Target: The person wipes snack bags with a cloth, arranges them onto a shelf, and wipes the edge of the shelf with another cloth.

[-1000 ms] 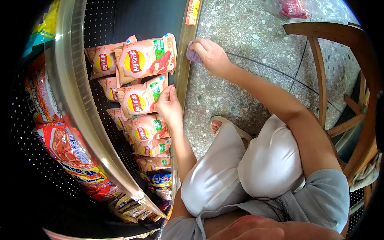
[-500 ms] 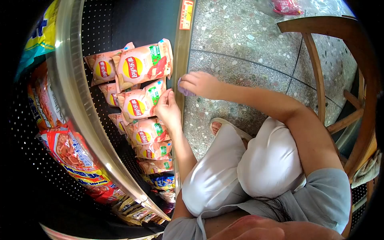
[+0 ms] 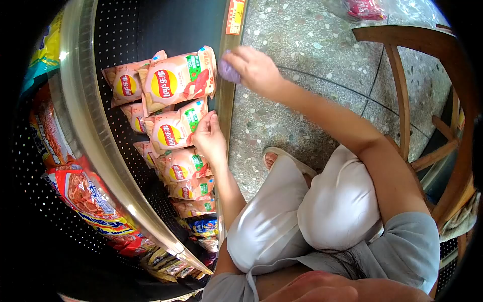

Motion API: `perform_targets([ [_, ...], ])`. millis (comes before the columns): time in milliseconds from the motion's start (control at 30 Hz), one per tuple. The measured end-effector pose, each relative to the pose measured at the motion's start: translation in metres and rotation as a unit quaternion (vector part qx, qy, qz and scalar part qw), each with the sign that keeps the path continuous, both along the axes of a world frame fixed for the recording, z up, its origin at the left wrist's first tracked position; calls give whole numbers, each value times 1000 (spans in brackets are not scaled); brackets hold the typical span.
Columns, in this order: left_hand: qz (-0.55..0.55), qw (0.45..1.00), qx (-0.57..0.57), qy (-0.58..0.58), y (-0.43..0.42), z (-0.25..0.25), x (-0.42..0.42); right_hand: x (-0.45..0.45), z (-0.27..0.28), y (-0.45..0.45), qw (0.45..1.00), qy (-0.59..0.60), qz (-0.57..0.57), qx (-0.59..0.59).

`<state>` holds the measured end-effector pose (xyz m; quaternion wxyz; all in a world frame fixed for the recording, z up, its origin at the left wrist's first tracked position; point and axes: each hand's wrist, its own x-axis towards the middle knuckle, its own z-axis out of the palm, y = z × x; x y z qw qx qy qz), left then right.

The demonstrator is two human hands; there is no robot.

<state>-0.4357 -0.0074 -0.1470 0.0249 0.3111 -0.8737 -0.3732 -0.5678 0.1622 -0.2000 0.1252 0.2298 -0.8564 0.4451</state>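
Observation:
Pink bags of Lay's chips stand in a row on the dark shelf at the left of the head view. My left hand (image 3: 211,138) has its fingers closed on the right edge of one bag of chips (image 3: 171,130). Just above it in view, another bag of chips (image 3: 173,83) leans over the row. My right hand (image 3: 254,70) is closed around a crumpled purple cloth (image 3: 229,69), close to the metal front edge of the shelf (image 3: 226,100). Part of the cloth is hidden under the fingers, which are slightly blurred.
A curved metal rail (image 3: 108,136) separates this shelf from red packets of noodles (image 3: 85,189) at the left. A price tag (image 3: 235,17) is on the shelf edge. Right of me stands a wooden chair (image 3: 400,90) on the speckled floor (image 3: 302,45).
My right hand has moved upward in view along the shelf edge with the purple cloth. My left hand stays at the same bag of chips.

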Motion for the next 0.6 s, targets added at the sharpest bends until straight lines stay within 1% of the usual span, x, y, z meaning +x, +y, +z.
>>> perform_targets([
  [100,4,1000,6,-2,-1,0,0,-17,-2,5,1000,-2,-23,-1],
  [133,4,1000,9,0,0,0,0,-17,-5,2,999,28,-35,5],
  [233,11,1000,7,3,1,-1,0,-11,-3,0,999,30,-40,4],
  [333,-1,1000,-11,-4,4,4,-3,3,-1,-1,1000,7,4,-17],
  [467,0,1000,-18,-8,7,6,-4,28,0,-7,998,33,47,-19],
  [600,5,1000,-14,-6,6,4,-3,39,1,-9,995,23,92,1],
])
